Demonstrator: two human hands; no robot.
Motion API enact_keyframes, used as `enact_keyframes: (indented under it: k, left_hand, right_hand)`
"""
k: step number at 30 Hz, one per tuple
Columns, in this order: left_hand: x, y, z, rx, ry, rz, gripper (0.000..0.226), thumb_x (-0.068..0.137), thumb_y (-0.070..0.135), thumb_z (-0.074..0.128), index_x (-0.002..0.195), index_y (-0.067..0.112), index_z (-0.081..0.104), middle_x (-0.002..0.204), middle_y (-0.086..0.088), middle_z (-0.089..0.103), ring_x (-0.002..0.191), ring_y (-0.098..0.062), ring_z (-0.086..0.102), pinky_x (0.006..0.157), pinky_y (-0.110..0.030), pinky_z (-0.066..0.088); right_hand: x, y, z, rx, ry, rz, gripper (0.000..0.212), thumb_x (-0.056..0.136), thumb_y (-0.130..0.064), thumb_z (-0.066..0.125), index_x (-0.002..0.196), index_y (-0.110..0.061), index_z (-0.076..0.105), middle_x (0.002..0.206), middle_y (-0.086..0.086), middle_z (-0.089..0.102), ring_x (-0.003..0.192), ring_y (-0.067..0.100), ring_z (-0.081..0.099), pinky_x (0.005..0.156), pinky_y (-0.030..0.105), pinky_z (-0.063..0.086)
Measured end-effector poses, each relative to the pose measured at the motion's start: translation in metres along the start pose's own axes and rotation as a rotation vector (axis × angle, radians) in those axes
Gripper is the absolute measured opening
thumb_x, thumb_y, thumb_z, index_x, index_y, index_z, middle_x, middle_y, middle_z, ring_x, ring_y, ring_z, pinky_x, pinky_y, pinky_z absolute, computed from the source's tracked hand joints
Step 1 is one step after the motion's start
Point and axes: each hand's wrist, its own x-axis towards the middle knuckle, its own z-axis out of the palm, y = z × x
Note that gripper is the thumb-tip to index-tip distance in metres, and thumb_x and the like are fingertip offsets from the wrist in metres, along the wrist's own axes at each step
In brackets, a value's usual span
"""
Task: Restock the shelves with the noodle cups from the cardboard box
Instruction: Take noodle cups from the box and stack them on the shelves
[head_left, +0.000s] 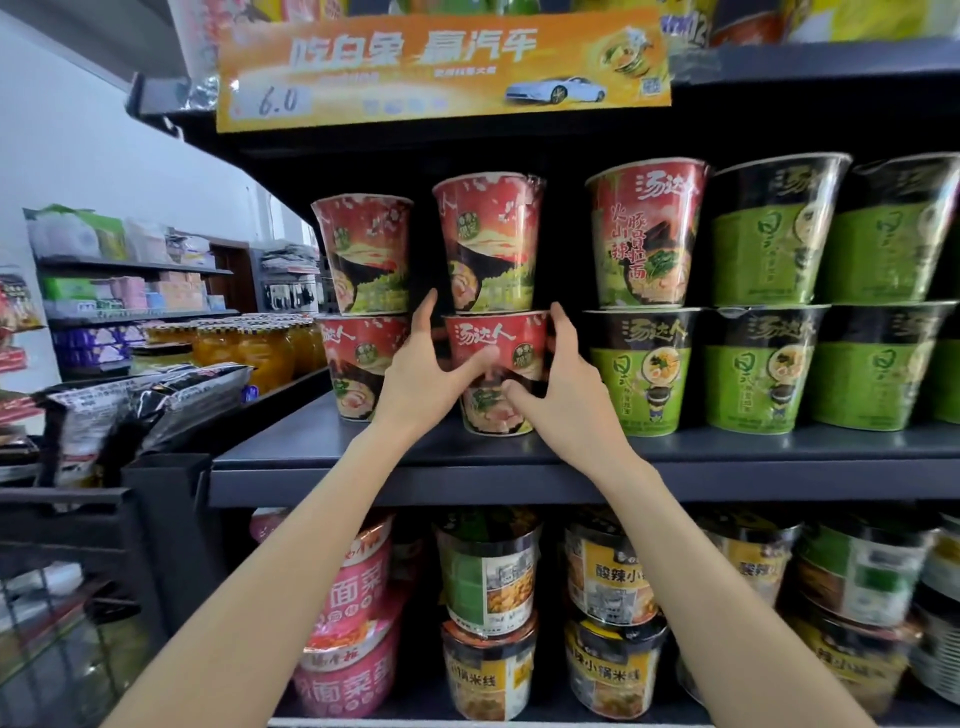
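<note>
A red noodle cup (496, 343) stands on the dark middle shelf (571, 483), with a second red cup (488, 241) stacked on top of it. My left hand (423, 374) grips the lower cup from its left side, thumb across the front. On the cup's right side, my right hand (563, 382) holds it with fingers along the rim. Another stack of two red cups (363, 317) stands just to the left. No cardboard box shows in the view.
Green-and-black cups (753, 322) and a red-green cup (647, 234) fill the shelf to the right. Round noodle tubs (488, 613) sit on the shelf below. An orange price sign (441, 67) hangs above. Jars (249, 353) and black bags (140, 405) lie at left.
</note>
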Motion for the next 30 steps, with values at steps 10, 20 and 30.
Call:
enact_keyframes:
  k: [10, 20, 30]
  left_hand:
    - [-0.009, 0.012, 0.014, 0.075, 0.034, 0.063, 0.090, 0.076, 0.060, 0.065, 0.148, 0.027, 0.021, 0.135, -0.002, 0.052, 0.117, -0.018, 0.055, 0.097, -0.035, 0.045]
    - [0.023, 0.031, -0.005, -0.279, -0.003, -0.100, 0.064, 0.090, 0.048, 0.053, 0.145, 0.026, 0.029, 0.140, 0.001, 0.047, 0.123, -0.009, 0.043, 0.100, -0.025, 0.031]
    - [0.053, 0.045, 0.003, -0.338, -0.104, -0.074, 0.079, 0.080, 0.029, 0.073, 0.146, 0.021, 0.030, 0.121, 0.001, 0.059, 0.107, -0.010, 0.056, 0.101, -0.028, 0.041]
  right_hand:
    - [-0.016, 0.009, -0.009, -0.067, 0.082, -0.010, 0.080, 0.088, -0.032, 0.065, 0.149, -0.015, 0.017, 0.133, 0.001, 0.054, 0.106, 0.020, 0.060, 0.087, 0.036, 0.051]
    - [-0.019, 0.011, -0.017, -0.139, 0.140, -0.064, 0.079, 0.088, -0.041, 0.061, 0.149, -0.020, 0.016, 0.146, 0.000, 0.035, 0.122, 0.017, 0.046, 0.086, 0.028, 0.041]
    - [-0.012, 0.008, -0.011, -0.171, 0.121, -0.024, 0.092, 0.085, -0.046, 0.065, 0.150, -0.022, 0.004, 0.132, 0.006, 0.049, 0.109, 0.025, 0.058, 0.077, 0.033, 0.045]
